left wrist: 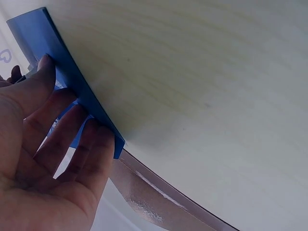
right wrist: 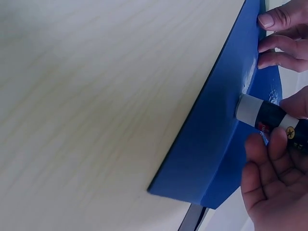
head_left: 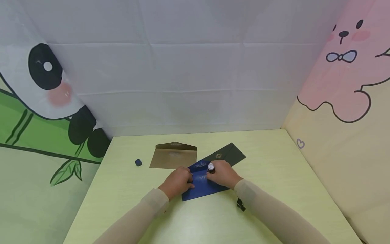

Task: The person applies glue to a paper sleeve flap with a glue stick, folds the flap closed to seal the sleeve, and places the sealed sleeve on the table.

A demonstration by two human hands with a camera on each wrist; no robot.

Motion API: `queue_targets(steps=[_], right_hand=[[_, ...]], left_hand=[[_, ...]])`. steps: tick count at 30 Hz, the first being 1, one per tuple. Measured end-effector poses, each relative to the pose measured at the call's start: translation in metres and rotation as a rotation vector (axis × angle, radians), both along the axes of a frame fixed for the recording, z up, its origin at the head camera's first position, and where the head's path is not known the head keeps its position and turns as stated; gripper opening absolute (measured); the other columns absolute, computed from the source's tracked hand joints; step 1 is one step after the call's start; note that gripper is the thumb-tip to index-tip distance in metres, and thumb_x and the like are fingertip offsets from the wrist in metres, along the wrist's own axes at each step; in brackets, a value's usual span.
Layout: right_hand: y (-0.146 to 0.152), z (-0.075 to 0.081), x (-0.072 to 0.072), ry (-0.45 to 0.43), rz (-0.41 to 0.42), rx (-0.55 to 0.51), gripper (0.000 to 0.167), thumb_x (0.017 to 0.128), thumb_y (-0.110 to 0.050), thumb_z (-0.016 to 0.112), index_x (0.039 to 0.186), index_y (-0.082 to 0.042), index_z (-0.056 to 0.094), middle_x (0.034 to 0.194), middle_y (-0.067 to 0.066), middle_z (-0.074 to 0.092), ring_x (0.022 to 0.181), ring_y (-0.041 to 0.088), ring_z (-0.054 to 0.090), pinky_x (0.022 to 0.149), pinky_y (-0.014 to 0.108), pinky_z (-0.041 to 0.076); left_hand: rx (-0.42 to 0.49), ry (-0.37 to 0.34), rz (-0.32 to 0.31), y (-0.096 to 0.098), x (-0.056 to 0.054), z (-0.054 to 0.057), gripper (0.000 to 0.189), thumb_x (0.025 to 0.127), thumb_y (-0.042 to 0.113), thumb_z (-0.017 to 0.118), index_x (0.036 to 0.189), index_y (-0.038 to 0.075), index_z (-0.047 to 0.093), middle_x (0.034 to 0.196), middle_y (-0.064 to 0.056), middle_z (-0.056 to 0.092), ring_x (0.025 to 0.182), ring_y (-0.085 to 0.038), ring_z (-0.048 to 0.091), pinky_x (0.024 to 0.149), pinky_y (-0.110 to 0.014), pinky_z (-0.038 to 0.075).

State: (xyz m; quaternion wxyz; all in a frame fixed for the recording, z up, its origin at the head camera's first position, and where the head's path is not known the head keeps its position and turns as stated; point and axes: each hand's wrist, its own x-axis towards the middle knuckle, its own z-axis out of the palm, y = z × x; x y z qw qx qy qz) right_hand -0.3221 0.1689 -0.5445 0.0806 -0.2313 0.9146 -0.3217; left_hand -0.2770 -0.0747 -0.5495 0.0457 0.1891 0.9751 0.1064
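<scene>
A blue envelope (head_left: 198,189) lies slanted on the table with its flap opened away from me, and whitish glossy smears show near the fold. My right hand (head_left: 224,173) grips a glue stick (right wrist: 250,109) between thumb and fingers, its white end down against the envelope near the fold line. At the envelope's left end my left hand (head_left: 177,182) presses it with the fingertips, the fingers (left wrist: 79,118) bent only loosely and the thumb laid on the blue paper. In the right wrist view both hands appear over the same envelope, the left one beyond the glue stick.
Behind my left hand lies a brown envelope (head_left: 173,160) with its flap raised. A dark green envelope (head_left: 233,155), flap folded down, sits partly beneath the blue one. Off to the left is a small dark cap (head_left: 138,162). Printed cloth walls (head_left: 195,112) border the table.
</scene>
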Motion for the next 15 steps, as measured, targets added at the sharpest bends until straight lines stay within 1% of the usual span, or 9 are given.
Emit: queue_targets(steps=[4, 10, 15], right_hand=[[0.0028, 0.0001, 0.0005, -0.003, -0.019, 0.016, 0.023, 0.102, -0.020, 0.086, 0.090, -0.015, 0.067, 0.083, -0.002, 0.063, 0.075, 0.013, 0.060, 0.070, 0.030, 0.048], [0.0059, 0.0007, 0.0013, 0.019, -0.027, 0.021, 0.024, 0.101, -0.019, 0.085, 0.088, -0.015, 0.066, 0.081, -0.001, 0.061, 0.073, 0.013, 0.058, 0.069, 0.030, 0.046], [0.0074, 0.0004, 0.0013, 0.035, -0.039, 0.029, 0.024, 0.102, -0.022, 0.085, 0.087, -0.016, 0.066, 0.080, -0.002, 0.061, 0.072, 0.013, 0.058, 0.068, 0.030, 0.046]], left_hand=[[0.000, 0.007, -0.004, -0.0005, 0.0005, 0.0005, 0.023, 0.097, 0.032, 0.101, 0.088, 0.015, 0.088, 0.089, 0.004, 0.070, 0.085, -0.015, 0.053, 0.079, -0.033, 0.053], [-0.011, 0.020, -0.010, -0.0007, 0.0007, 0.0008, 0.025, 0.097, 0.032, 0.101, 0.087, 0.015, 0.087, 0.088, 0.003, 0.069, 0.085, -0.015, 0.053, 0.079, -0.033, 0.052], [0.002, 0.002, 0.004, 0.0000, 0.0013, 0.0020, 0.024, 0.097, 0.032, 0.100, 0.087, 0.014, 0.088, 0.089, 0.003, 0.069, 0.087, -0.016, 0.053, 0.080, -0.034, 0.052]])
